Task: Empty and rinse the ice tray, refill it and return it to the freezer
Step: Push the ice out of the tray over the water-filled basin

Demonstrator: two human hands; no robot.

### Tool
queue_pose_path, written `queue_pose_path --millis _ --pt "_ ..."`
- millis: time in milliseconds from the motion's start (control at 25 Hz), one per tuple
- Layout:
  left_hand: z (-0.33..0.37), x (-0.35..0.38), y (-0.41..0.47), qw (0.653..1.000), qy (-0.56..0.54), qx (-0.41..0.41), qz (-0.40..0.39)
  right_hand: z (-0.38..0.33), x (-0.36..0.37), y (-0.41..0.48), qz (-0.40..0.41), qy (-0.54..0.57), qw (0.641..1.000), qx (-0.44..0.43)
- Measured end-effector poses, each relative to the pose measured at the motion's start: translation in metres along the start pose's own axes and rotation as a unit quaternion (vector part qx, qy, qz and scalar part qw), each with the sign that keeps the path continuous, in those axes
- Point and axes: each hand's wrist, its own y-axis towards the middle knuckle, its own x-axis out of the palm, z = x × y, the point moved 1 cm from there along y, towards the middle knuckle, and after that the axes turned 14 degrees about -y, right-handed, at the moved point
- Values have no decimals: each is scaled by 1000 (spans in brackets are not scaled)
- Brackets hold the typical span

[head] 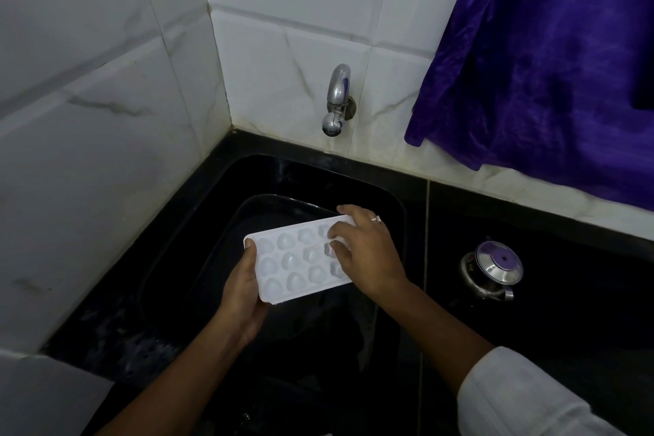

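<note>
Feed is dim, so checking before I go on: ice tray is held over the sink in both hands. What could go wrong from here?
1. The ice tray is held only at its two ends, left hand on one, right hand on the other; if twisted, a grip may slip and it could drop into the sink.
2. The tray sits nearer than the tap, not under it; water turned on now would likely miss it.
</note>
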Motion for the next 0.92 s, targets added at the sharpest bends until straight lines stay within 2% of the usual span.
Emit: queue_pose_path --millis 160,280,480,680,920 --pt "-2 -2 1 1000 1 -2 2 -3 0 3 -53 -45 997 -32" --pt "-3 -1 0 1000 4 -11 -2 -9 0 6 -97 -41 994 -2" --pt "2 -7 5 1000 -12 -11 0 -16 2 4 -72 15 997 -2" --pt "4 -9 6 1000 -6 -4 4 -24 1 14 -86 52 995 23" --pt "7 -12 7 1000 -8 -3 6 -27 1 18 -137 -3 991 0"
